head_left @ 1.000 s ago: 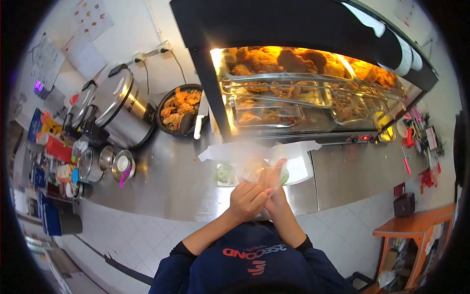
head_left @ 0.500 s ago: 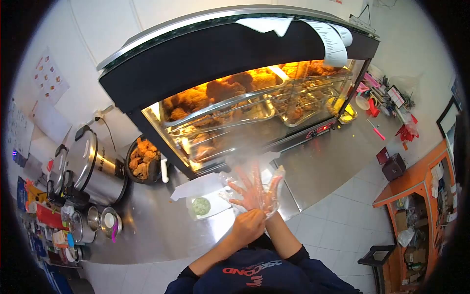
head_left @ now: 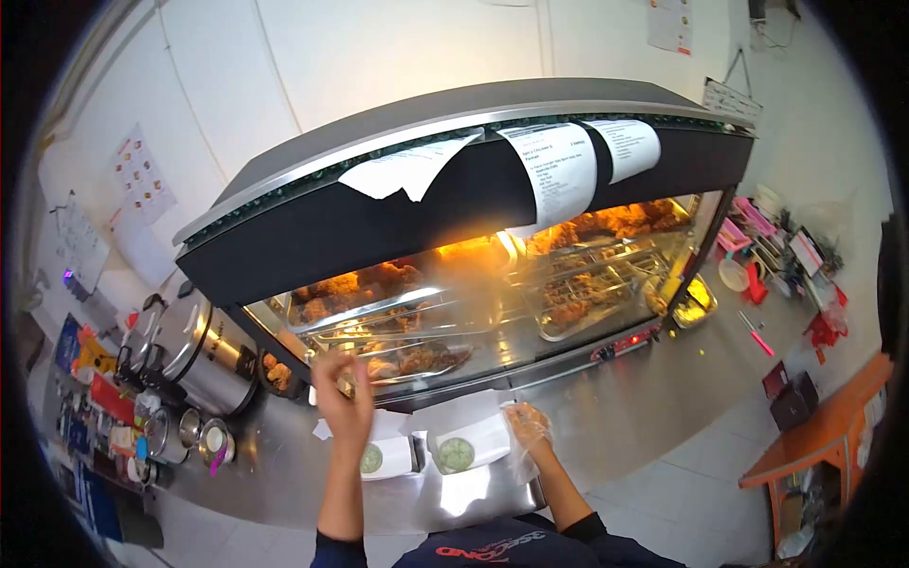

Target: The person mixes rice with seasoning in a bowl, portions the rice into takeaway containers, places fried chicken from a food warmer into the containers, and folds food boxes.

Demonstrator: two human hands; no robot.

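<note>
Both boxes sit open on the bench [head_left: 284, 464] in front of the cabinet [head_left: 402, 227]: left box [head_left: 396, 456] and right box [head_left: 492, 439], each with a green mound in it (right one [head_left: 456, 454], left one [head_left: 371, 459]). My right hand [head_left: 530, 426], in a clear glove [head_left: 524, 466], is just at the right box's right edge, fingers loosely bent; can't tell if that grip touches it. My left hand [head_left: 347, 399] is up by the cabinet's lower left, fingers curled but blurry, so no clue whether it's closed on anything. I'd guess the boxes are light, thin and easily crushed: hold low on the side walls, gently. Loose glove film might slip a bit. Mounds look soft, so keep things level.
</note>
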